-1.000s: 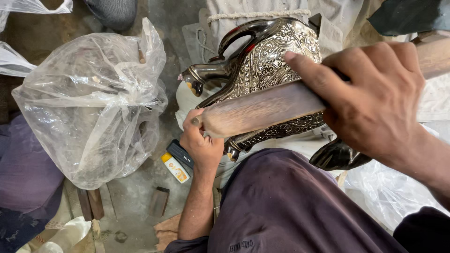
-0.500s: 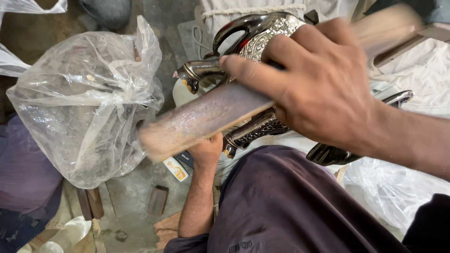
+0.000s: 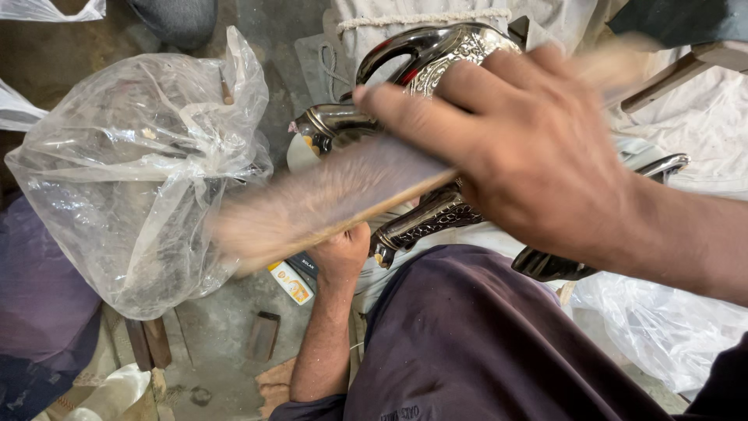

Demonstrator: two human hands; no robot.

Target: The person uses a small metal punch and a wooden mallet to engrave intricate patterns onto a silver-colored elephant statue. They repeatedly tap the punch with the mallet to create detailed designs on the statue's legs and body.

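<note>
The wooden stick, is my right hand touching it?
Touching. The head view shows the right hand wrapped over the blurred wooden stick, fingers pressed flat on its top.

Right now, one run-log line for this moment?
right hand: grips blurred wooden stick | left hand: steadies ornate metal piece | plastic bag: beside

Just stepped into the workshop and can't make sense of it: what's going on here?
A seated person's right hand holds a long flat wooden stick, motion-blurred, laid across an ornate silver metal piece. The left hand grips that piece from below, over the lap. A clear plastic bag sits to the left on the floor.
</note>
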